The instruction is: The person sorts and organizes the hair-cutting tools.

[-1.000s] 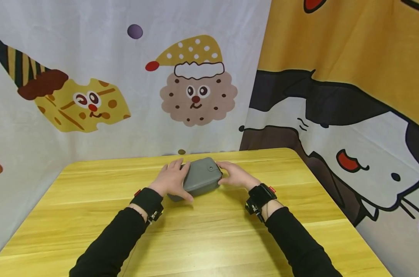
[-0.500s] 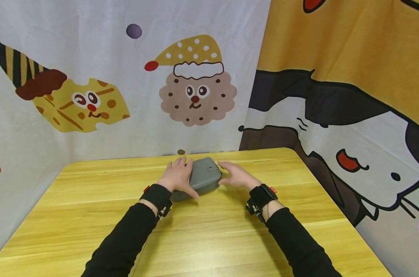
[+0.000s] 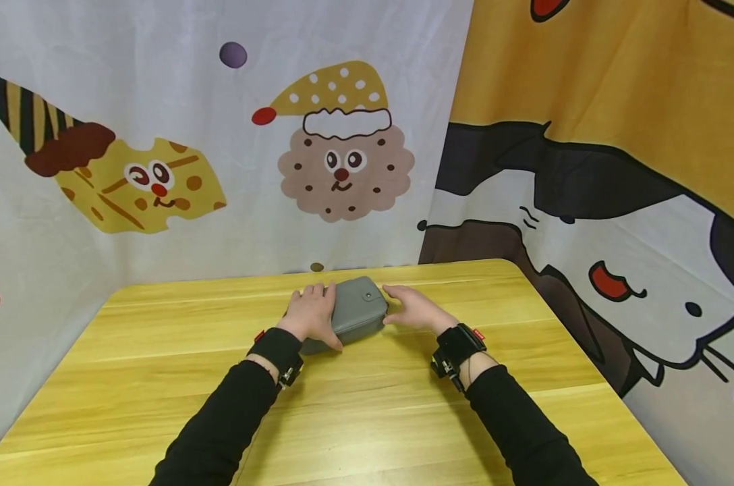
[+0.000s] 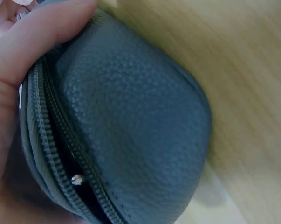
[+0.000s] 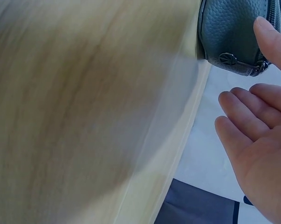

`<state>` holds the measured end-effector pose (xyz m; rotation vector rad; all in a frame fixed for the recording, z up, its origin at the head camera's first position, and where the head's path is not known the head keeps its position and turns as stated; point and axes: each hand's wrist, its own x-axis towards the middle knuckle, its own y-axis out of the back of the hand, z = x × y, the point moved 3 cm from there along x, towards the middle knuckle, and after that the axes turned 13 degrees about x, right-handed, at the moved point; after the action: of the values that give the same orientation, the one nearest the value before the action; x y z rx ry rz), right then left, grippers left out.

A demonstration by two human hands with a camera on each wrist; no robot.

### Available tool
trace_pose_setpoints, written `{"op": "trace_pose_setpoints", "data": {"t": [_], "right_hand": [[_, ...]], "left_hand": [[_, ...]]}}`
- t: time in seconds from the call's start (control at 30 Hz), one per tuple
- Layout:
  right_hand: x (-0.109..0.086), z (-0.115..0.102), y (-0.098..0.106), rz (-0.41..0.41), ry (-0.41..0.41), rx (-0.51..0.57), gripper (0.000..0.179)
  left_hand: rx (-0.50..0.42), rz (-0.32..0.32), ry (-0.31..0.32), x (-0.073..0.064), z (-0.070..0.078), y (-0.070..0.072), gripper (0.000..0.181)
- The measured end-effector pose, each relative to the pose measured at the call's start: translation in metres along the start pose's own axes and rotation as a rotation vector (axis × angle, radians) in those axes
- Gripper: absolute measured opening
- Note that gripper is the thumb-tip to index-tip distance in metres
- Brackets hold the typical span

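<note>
A grey leather-look zip case (image 3: 359, 309) lies on the wooden table, its flap with a snap button facing up. My left hand (image 3: 311, 314) grips its left end, thumb on the near side and fingers over the top. In the left wrist view the zipper (image 4: 46, 125) is parted at that end, and a small shiny metal bead (image 4: 78, 179) shows in the gap. At the right end my right hand (image 3: 420, 309) has its fingers loosely spread. The right wrist view shows its thumb in front of the case; contact is unclear. A metal zipper pull (image 5: 259, 68) hangs there.
The light wooden table (image 3: 367, 418) ends behind the case at its far edge. A white cartoon-print curtain (image 3: 179, 88) hangs behind it, and a yellow and black one (image 3: 585, 81) on the right. Each wrist wears a black strap (image 3: 277, 351) with a camera.
My left hand has moved right along the case, drawing back slightly in the last half second, and now holds its left end. The right hand and the case are nearly where they were.
</note>
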<state>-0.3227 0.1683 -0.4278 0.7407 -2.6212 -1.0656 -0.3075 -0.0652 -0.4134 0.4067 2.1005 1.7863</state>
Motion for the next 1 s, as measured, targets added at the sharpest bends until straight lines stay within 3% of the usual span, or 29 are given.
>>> {"op": "trace_pose_setpoints", "data": {"t": [0.47, 0.67, 1.0], "right_hand": [[0.005, 0.005, -0.005, -0.009, 0.059, 0.045, 0.053], [0.008, 0.005, -0.007, 0.006, 0.032, 0.097, 0.033], [0.011, 0.012, -0.006, 0.048, -0.065, 0.088, 0.021]], "left_hand": [[0.009, 0.013, 0.007, 0.005, -0.003, -0.007, 0.133], [0.005, 0.021, 0.009, 0.005, -0.003, -0.008, 0.132], [0.005, 0.015, 0.006, 0.006, -0.003, -0.008, 0.131]]}}
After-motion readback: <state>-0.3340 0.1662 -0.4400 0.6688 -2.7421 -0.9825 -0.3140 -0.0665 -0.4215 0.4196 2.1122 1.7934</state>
